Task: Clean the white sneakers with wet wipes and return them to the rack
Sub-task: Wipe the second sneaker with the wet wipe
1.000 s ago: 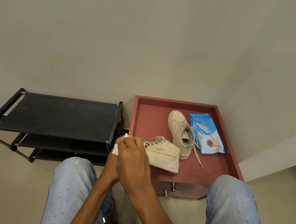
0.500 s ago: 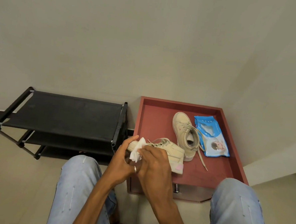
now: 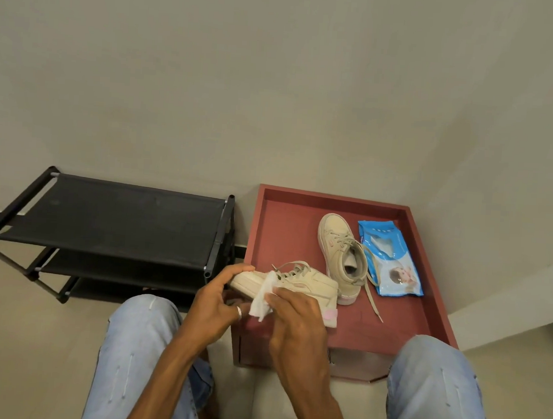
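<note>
we look down past our denim knees at a red desk with a raised rim, pushed into the corner of the room. our left hand has its grip closed around the toe end of one white sneaker — thumb over the top of the toe, fingers curled beneath — holding it on its side at the desk's near left edge, toe pointing left past the rim toward the rack. a ring shows on one finger of that hand. our right hand presses a crumpled white wet wipe against the side of this sneaker near the toe; its grip is closed on the wipe, fingertips pinning it to the shoe. a pink tab shows at the heel, just right of our right hand.

the second sneaker lies flat on the desk behind, toe pointing away from us, its laces loose and one lace trailing toward the near edge. just beside it on the right lies the blue pack of wet wipes, one lace draped over its left edge.

left of the desk stands the black shoe rack, with dark fabric shelves on a tubular frame — its top shelf holds nothing that we can see.
</note>
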### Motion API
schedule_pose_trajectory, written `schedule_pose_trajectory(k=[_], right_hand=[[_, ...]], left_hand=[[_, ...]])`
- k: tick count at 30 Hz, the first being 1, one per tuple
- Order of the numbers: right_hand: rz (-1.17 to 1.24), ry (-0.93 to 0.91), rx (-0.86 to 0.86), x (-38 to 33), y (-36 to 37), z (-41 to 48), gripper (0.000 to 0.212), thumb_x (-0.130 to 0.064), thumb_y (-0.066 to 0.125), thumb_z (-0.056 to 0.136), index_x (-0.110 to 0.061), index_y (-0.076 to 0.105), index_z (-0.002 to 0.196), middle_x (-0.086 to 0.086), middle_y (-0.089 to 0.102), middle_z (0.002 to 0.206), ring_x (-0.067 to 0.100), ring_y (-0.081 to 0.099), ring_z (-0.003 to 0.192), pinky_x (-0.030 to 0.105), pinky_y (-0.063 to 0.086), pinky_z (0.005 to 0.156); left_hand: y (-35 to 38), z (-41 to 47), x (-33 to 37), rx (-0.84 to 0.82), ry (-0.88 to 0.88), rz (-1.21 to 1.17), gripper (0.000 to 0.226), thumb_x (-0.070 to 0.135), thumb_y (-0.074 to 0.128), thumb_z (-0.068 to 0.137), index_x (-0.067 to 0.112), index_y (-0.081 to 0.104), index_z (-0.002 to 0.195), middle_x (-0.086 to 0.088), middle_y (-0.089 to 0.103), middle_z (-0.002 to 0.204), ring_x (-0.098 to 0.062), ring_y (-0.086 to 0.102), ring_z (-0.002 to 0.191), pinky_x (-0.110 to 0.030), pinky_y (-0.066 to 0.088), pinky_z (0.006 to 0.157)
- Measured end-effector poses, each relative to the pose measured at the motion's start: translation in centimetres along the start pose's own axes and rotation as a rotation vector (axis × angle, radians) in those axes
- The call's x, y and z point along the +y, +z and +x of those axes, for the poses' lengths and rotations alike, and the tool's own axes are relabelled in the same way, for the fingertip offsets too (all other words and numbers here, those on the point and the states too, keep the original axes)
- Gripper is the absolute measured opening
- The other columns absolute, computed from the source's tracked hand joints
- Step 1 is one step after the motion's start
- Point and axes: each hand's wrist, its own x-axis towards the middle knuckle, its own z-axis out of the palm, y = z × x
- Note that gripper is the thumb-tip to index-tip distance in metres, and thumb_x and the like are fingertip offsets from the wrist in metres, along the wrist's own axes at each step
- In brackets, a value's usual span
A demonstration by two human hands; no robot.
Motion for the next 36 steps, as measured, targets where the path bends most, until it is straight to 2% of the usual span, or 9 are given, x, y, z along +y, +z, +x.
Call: schedule_pose_trajectory(k=[4, 8, 12, 14, 18, 26, 29, 33, 36], right_hand=[[-0.009, -0.007, 0.035, -0.7, 0.4, 0.0, 0.026, -0.015, 0.053, 0.087, -0.011, 0.075, 0.101, 0.002, 0.071, 0.108, 0.019, 0.061, 0.101, 0.028, 0.054, 0.088], [-0.019, -0.049, -0.099, -3.2, 1.7, 1.2, 0.033, -0.005, 0.076, 0.076, -0.011, 0.072, 0.108, 0.001, 0.068, 0.111, 0.020, 0.059, 0.105, 0.028, 0.057, 0.083], [0.000, -0.096, -0.080, -1.0, 0.7, 0.4, 0.027, -0.011, 0.061, 0.084, -0.011, 0.072, 0.108, 0.001, 0.069, 0.112, 0.018, 0.059, 0.104, 0.026, 0.054, 0.087], [-0.008, -0.040, -0.003, 1.8, 0.1, -0.9, 0.026, -0.002, 0.063, 0.082, -0.009, 0.074, 0.105, 0.003, 0.070, 0.109, 0.018, 0.062, 0.101, 0.027, 0.052, 0.090], [0.007, 0.093, 0.071, 3.1, 0.2, -1.7, 0.033, -0.016, 0.045, 0.089, -0.008, 0.075, 0.101, 0.004, 0.072, 0.104, 0.018, 0.064, 0.097, 0.027, 0.051, 0.089], [0.050, -0.075, -0.044, -0.4, 0.8, 0.4, 0.032, -0.020, 0.049, 0.092, -0.009, 0.073, 0.111, 0.004, 0.070, 0.113, 0.016, 0.059, 0.108, 0.024, 0.051, 0.094], [0.031, -0.028, 0.003, 3.5, 0.4, -1.7, 0.027, -0.005, 0.056, 0.086, -0.006, 0.074, 0.106, 0.005, 0.070, 0.110, 0.017, 0.060, 0.104, 0.027, 0.051, 0.092], [0.000, 0.086, 0.090, 5.7, 0.4, -3.0, 0.035, -0.012, 0.044, 0.087, -0.005, 0.075, 0.101, 0.006, 0.071, 0.104, 0.018, 0.064, 0.096, 0.032, 0.052, 0.086], [0.020, 0.076, 0.077, 3.6, 0.7, -1.8, 0.034, -0.012, 0.045, 0.089, -0.005, 0.075, 0.104, 0.006, 0.071, 0.105, 0.019, 0.064, 0.096, 0.027, 0.051, 0.088]], left_hand=[[0.1, 0.0, 0.1, 0.002, 0.002, 0.002, 0.064, -0.005, 0.079, 0.077, 0.032, 0.060, 0.125, 0.007, 0.065, 0.123, -0.011, 0.065, 0.113, -0.027, 0.056, 0.090], [-0.1, 0.2, -0.2, 0.057, -0.009, 0.028, 0.072, -0.015, 0.072, 0.076, 0.039, 0.061, 0.121, 0.010, 0.070, 0.111, -0.013, 0.068, 0.104, -0.029, 0.059, 0.079], [-0.1, 0.2, -0.3, 0.028, -0.010, 0.008, 0.069, -0.009, 0.079, 0.073, 0.034, 0.061, 0.125, 0.009, 0.068, 0.118, -0.011, 0.066, 0.109, -0.028, 0.058, 0.085], [0.0, 0.2, -0.1, 0.021, -0.040, -0.045, 0.067, -0.002, 0.084, 0.072, 0.030, 0.061, 0.125, 0.007, 0.067, 0.120, -0.011, 0.067, 0.109, -0.029, 0.058, 0.087], [0.1, 0.2, 0.0, 0.031, -0.072, -0.065, 0.068, 0.006, 0.089, 0.068, 0.033, 0.061, 0.125, 0.007, 0.065, 0.121, -0.011, 0.067, 0.108, -0.034, 0.060, 0.086], [-0.1, 0.3, -0.4, 0.019, -0.063, -0.053, 0.069, -0.009, 0.078, 0.076, 0.035, 0.060, 0.126, 0.002, 0.065, 0.125, -0.023, 0.065, 0.114, -0.035, 0.060, 0.083], [-0.1, 0.4, -0.3, 0.014, -0.087, -0.062, 0.070, 0.005, 0.086, 0.072, 0.041, 0.059, 0.125, 0.004, 0.063, 0.127, -0.021, 0.066, 0.113, -0.042, 0.061, 0.086], [0.1, 0.3, 0.1, 0.024, -0.105, -0.069, 0.074, 0.010, 0.089, 0.069, 0.044, 0.058, 0.127, 0.008, 0.061, 0.128, -0.022, 0.065, 0.114, -0.042, 0.061, 0.086], [0.1, 0.0, 0.5, 0.014, -0.105, -0.073, 0.080, 0.009, 0.085, 0.074, 0.044, 0.052, 0.137, 0.010, 0.058, 0.132, -0.020, 0.062, 0.118, -0.038, 0.058, 0.093]])
